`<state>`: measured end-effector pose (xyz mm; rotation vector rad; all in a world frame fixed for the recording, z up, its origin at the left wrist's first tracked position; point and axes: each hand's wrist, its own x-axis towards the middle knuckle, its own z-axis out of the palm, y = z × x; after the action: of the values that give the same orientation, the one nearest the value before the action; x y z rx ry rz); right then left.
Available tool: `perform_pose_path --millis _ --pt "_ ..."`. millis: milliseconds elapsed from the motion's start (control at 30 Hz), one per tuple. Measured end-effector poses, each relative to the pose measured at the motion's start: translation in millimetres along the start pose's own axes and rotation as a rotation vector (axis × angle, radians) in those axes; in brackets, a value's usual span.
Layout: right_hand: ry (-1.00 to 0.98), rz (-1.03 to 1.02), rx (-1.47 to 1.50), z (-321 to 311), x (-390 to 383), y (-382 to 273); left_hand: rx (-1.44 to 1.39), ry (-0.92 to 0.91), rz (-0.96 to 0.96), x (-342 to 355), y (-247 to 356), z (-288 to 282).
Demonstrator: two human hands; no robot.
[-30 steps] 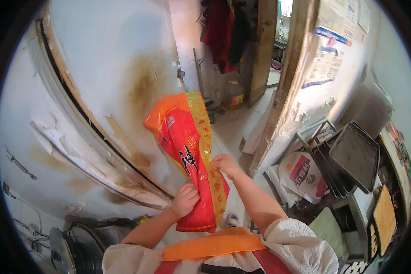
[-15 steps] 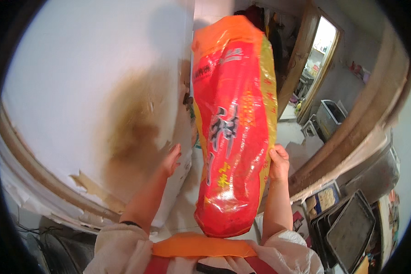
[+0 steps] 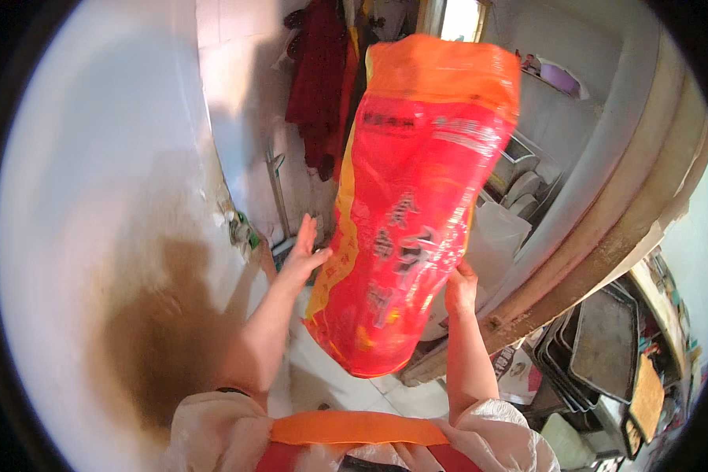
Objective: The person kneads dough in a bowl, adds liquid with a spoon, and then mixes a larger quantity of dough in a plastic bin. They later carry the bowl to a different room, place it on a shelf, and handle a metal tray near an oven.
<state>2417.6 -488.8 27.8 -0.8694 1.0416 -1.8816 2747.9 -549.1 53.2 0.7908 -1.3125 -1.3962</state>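
A large red plastic sack (image 3: pixel 417 197) with an orange top band and yellow sides stands tall in front of me, its top leaning to the right. It looks full and stiff. My right hand (image 3: pixel 461 289) grips its lower right edge, the fingers partly hidden behind it. On the other side my left hand (image 3: pixel 303 256) is open, fingers stretched upward and thumb at the sack's left edge. Whether that thumb presses on the plastic, I cannot tell.
A pale wall (image 3: pixel 79 197) fills the left side. Dark red clothing (image 3: pixel 318 86) hangs at the back. A curved, worn wooden frame (image 3: pixel 606 228) runs along the right, with stacked dark trays (image 3: pixel 606 342) beyond it. Pale floor tiles (image 3: pixel 417 397) show below the sack.
The view has turned left and the doorway has shifted toward the top. The sack now leans rightward at its top. My left hand has come up to its left edge; my right hand keeps its grip.
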Motion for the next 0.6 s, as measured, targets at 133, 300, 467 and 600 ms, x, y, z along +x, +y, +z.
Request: perform_pose_path --millis 133,300,467,600 --pt "-0.237 0.063 0.129 27 -18 27 -0.198 0.151 -0.189 60 -13 -1" --pt "-0.336 0.279 0.409 50 -40 15 -0.472 0.038 -0.31 87 -44 -6" --pt "-0.312 0.382 0.42 53 -38 29 -0.485 -0.033 -0.338 96 -79 -18" --pt "-0.251 0.337 0.281 33 -15 43 -0.37 -0.02 -0.27 120 -92 -67"
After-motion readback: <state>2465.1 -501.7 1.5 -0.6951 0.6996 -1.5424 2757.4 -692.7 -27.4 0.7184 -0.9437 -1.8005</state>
